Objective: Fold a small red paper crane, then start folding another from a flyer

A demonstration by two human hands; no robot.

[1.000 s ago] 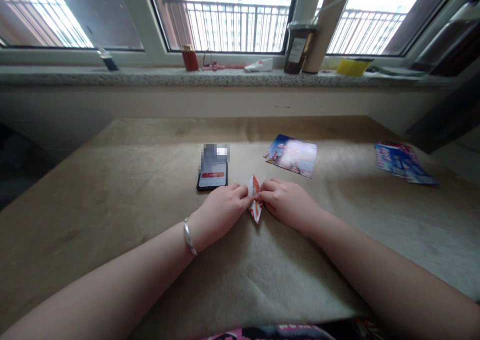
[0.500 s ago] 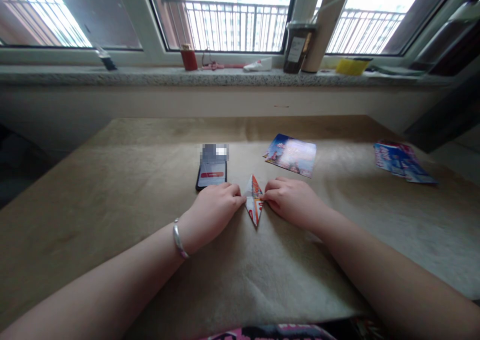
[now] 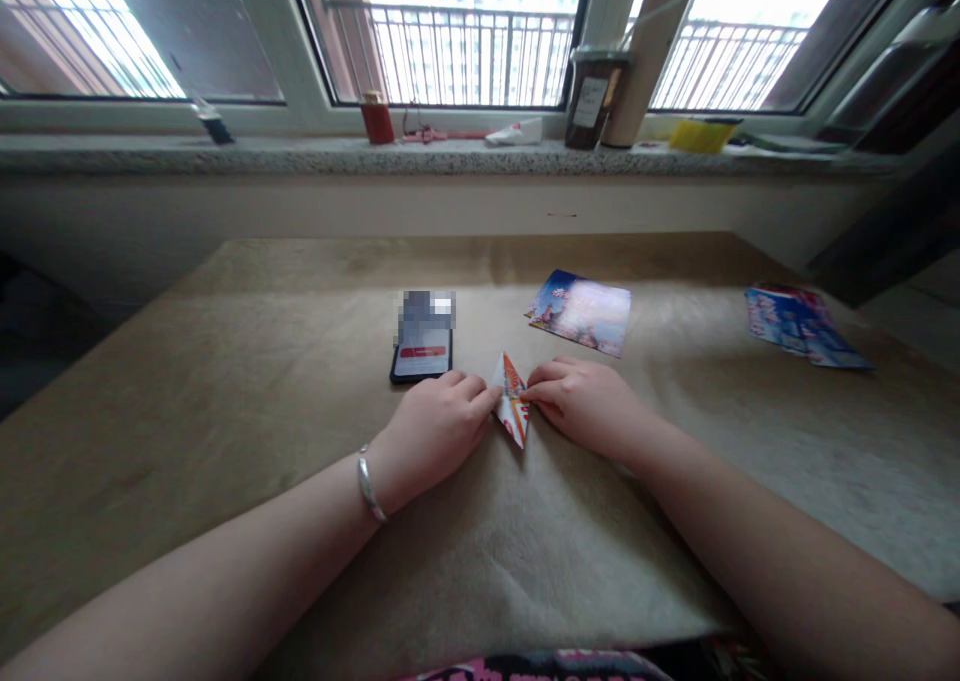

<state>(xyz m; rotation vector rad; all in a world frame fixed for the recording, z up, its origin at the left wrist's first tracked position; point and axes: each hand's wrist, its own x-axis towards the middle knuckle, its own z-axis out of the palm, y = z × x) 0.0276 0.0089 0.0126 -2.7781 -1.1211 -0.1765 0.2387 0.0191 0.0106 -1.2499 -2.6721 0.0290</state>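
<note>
A small folded paper (image 3: 513, 411), diamond-shaped with white, orange and red print, lies between my hands above the table's middle. My left hand (image 3: 444, 421), with a silver bangle at the wrist, pinches its left corner. From the other side, my right hand (image 3: 585, 401) grips the right corner between thumb and fingers. One point of the paper faces away from me and the other faces towards me, angled a little right. Just beyond my left hand lies a phone (image 3: 422, 339) with its screen lit.
Glossy printed sheets (image 3: 581, 311) lie beyond my right hand on the brown table (image 3: 225, 381). Another stack of blue printed sheets (image 3: 802, 326) is at the far right. On the windowsill stand a red container (image 3: 377, 119), a dark jar (image 3: 592, 101) and a yellow item (image 3: 703, 136).
My left hand has shifted slightly right, further onto the paper. The paper's near point has swung a little to the right. My right hand has hardly moved.
</note>
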